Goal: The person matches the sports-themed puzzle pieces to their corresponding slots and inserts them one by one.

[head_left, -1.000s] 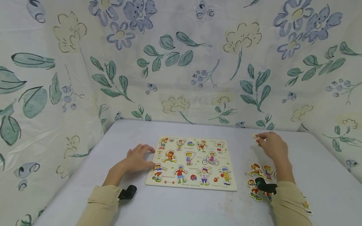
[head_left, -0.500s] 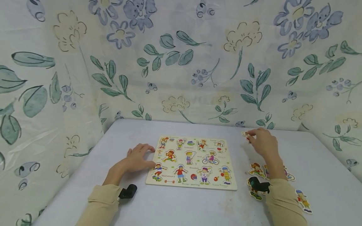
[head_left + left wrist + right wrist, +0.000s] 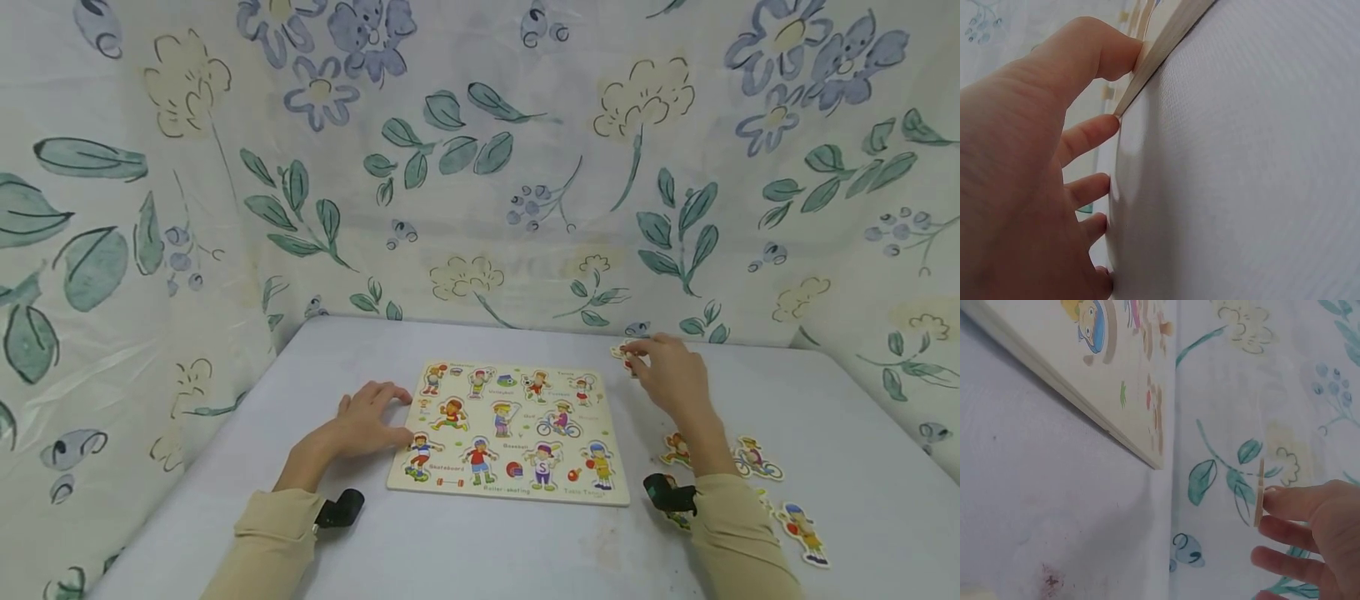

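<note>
A cream wooden puzzle board (image 3: 610, 429) with printed sports figures lies flat on the table. My left hand (image 3: 367, 425) rests at its left edge, fingers spread; in the left wrist view the thumb (image 3: 1119, 56) touches the board's edge and the other fingertips meet the table. Beyond the board's far right corner, my right hand (image 3: 671, 379) pinches a small flat figure-shaped puzzle piece (image 3: 621, 353) between thumb and fingers. The right wrist view shows this puzzle piece (image 3: 1259, 503) edge-on, held up apart from the board.
Several loose puzzle pieces lie right of the board, among them a cyclist piece (image 3: 757, 458) and a table tennis player piece (image 3: 805, 533). My right forearm partly covers others, such as the runner piece (image 3: 673, 447). A floral cloth (image 3: 480, 208) hangs behind the white table (image 3: 517, 550).
My right hand has moved left toward the board's far right corner, carrying the pinched puzzle piece. The left hand and the board have stayed put.
</note>
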A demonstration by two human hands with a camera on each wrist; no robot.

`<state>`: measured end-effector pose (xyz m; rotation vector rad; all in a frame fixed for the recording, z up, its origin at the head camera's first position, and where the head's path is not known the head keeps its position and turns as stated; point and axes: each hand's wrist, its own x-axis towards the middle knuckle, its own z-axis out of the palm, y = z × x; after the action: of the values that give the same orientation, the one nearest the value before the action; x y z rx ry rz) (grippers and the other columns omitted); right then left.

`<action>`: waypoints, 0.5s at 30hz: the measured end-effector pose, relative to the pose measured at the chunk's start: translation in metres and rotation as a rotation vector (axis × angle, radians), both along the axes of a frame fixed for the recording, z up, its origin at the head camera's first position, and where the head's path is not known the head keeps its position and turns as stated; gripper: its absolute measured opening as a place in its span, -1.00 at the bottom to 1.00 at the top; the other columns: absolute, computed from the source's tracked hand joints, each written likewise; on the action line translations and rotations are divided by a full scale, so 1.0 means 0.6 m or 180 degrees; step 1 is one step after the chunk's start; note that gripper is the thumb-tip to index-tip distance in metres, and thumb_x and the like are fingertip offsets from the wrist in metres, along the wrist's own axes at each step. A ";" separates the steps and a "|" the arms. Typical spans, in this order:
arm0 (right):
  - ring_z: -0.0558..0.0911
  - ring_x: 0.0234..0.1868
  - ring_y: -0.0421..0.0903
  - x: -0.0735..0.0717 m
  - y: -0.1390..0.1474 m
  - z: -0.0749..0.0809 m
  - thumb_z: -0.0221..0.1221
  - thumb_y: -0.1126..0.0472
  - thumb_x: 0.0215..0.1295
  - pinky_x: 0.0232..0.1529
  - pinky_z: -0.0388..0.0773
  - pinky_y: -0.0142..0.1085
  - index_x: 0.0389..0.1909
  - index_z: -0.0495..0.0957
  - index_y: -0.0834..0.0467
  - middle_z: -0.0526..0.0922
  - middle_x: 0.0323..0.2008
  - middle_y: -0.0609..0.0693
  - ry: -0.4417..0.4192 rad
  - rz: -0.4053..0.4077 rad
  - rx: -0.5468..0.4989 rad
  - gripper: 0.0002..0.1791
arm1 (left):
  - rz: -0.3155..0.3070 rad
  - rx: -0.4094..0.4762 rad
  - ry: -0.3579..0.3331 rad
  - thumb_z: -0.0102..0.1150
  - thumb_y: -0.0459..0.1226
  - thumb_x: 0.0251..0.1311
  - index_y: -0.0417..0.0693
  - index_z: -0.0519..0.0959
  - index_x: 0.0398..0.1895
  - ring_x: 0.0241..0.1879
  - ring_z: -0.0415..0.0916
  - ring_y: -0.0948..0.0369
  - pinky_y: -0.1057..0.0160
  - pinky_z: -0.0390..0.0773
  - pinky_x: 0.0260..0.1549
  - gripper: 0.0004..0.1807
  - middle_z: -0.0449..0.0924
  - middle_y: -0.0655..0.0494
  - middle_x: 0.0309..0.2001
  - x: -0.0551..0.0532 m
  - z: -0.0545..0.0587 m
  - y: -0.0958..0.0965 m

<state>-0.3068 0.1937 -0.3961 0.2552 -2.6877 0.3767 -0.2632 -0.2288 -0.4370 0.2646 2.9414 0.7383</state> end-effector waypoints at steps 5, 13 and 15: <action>0.61 -0.21 0.17 -0.003 -0.012 -0.006 0.26 0.20 0.31 -0.27 0.53 0.09 -0.09 0.71 0.17 0.66 -0.17 0.19 -0.0007 0.0056 0.0080 -0.79 | 0.0005 -0.0014 -0.0026 0.33 -0.07 0.05 -0.03 0.42 0.15 0.44 0.02 -0.23 -0.46 -0.27 0.35 -0.41 0.21 -0.26 0.37 -0.001 0.002 -0.001; 0.60 -0.04 0.20 -0.005 -0.031 -0.016 0.26 0.18 0.32 -0.11 0.53 0.16 -0.08 0.71 0.15 0.67 -0.12 0.15 -0.0040 0.0095 0.0215 -0.78 | 0.0008 -0.0026 -0.0062 0.32 -0.07 0.07 -0.02 0.42 0.16 0.45 0.01 -0.22 -0.45 -0.27 0.35 -0.42 0.19 -0.24 0.39 0.001 0.003 0.000; 0.60 -0.03 0.19 -0.005 -0.035 -0.017 0.26 0.16 0.33 -0.10 0.52 0.15 -0.07 0.71 0.15 0.66 -0.13 0.14 -0.0031 0.0100 0.0207 -0.77 | 0.0016 -0.0032 -0.0069 0.33 -0.07 0.06 -0.02 0.43 0.16 0.45 0.01 -0.22 -0.45 -0.26 0.36 -0.42 0.20 -0.23 0.39 0.002 0.004 0.001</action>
<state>-0.3098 0.1730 -0.4065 0.3159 -2.7113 0.3011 -0.2622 -0.2281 -0.4347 0.2471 2.9257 0.7223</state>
